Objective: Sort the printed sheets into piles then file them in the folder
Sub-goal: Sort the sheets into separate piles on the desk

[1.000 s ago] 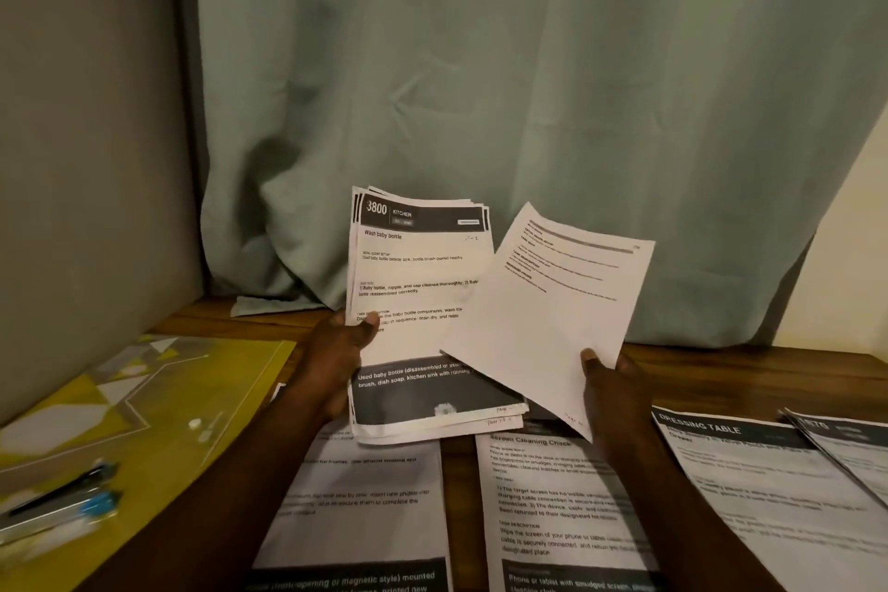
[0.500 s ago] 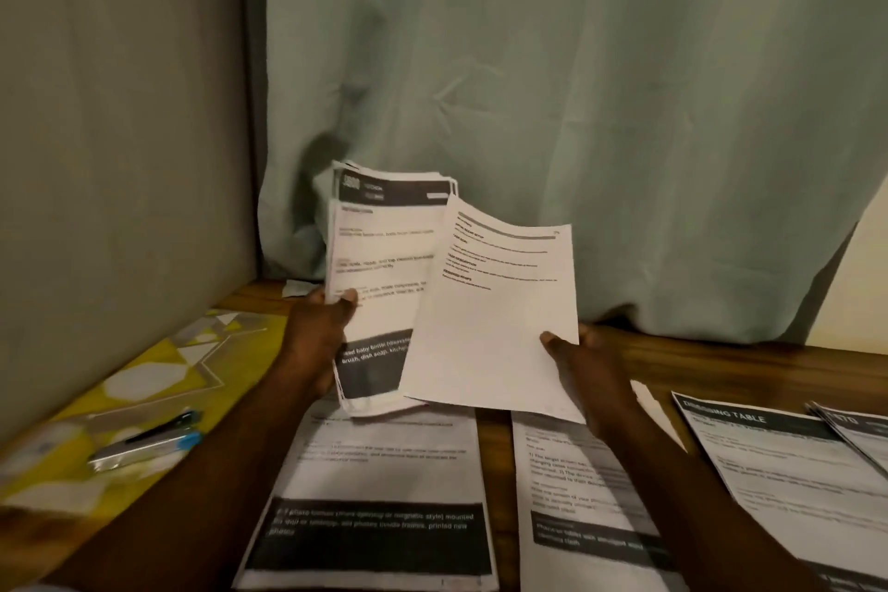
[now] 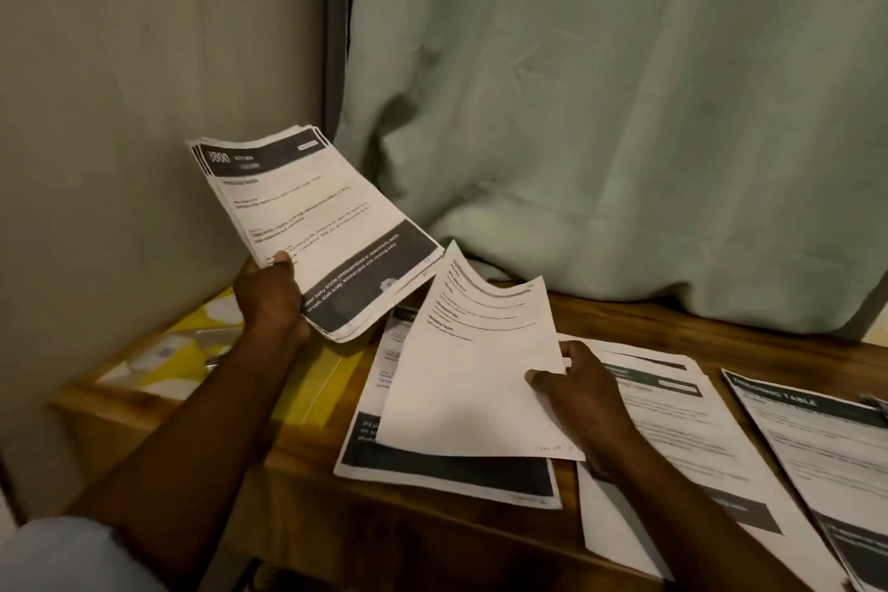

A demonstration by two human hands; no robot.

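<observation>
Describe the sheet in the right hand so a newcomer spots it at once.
On the brown wooden table below the pale green curtain, the right hand holds one white paper sheet over the leftmost pile of printed sheets. Unlike its neighbours, it has no black bands, only a few text lines near its curled top.

The person's left hand (image 3: pixel 269 298) and right hand (image 3: pixel 581 394) are bare, and so are both wrists and both forearms along all of their visible length. The left thumb shows a short, rounded nail. A soft, pale blue piece of cloth (image 3: pixel 62 553) fills the lower left corner of the view beside the left arm. It is blurred, and whether it is a sleeve or a trouser leg cannot be told.
</observation>
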